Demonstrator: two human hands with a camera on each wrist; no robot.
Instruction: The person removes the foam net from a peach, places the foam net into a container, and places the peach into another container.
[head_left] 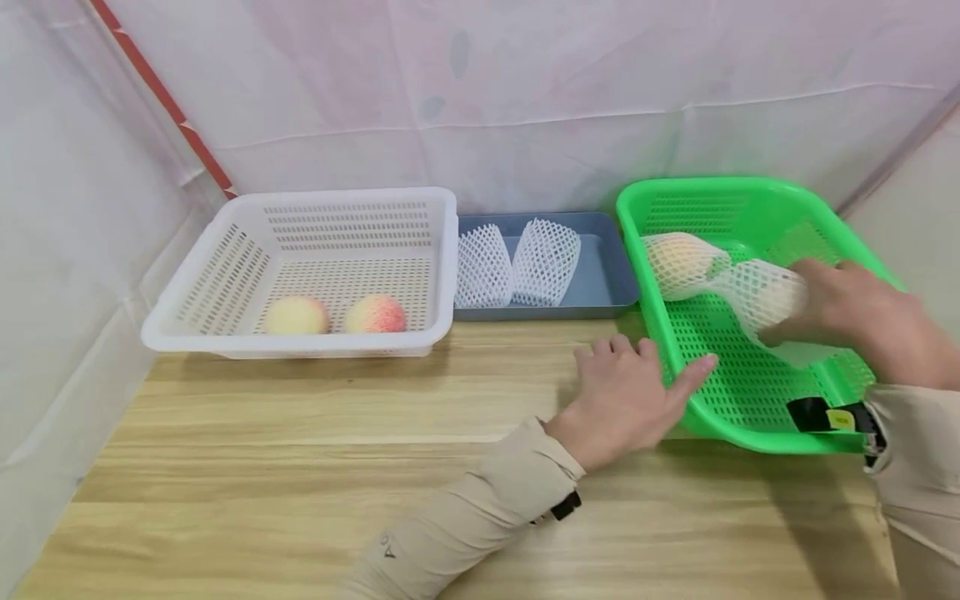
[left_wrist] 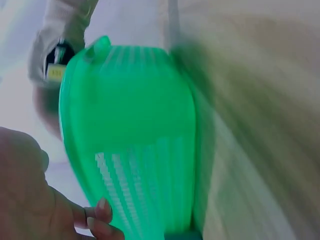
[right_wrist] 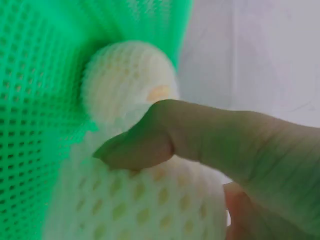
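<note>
Inside the green basket (head_left: pixel 772 442), my right hand (head_left: pixel 855 308) grips a peach in a white foam net (head_left: pixel 761 292). In the right wrist view the thumb (right_wrist: pixel 145 142) presses across the netted peach (right_wrist: pixel 145 210). A second netted peach (head_left: pixel 678 262) lies against the basket's left wall, its net close to the held one's. My left hand (head_left: pixel 622 396) is at the basket's left side, fingers relaxed and thumb reaching over the rim. From the left wrist view, that hand (left_wrist: pixel 30 190) appears beside the basket's outer wall, holding nothing.
A white basket (head_left: pixel 300 342) at the left holds two bare peaches, one yellowish (head_left: pixel 297 317) and one redder (head_left: pixel 378 315). Between the baskets, a blue-grey tray (head_left: pixel 607 267) carries two foam nets, left (head_left: pixel 483 271) and right (head_left: pixel 547 262). Pale cloth (head_left: pixel 525 100) hangs behind.
</note>
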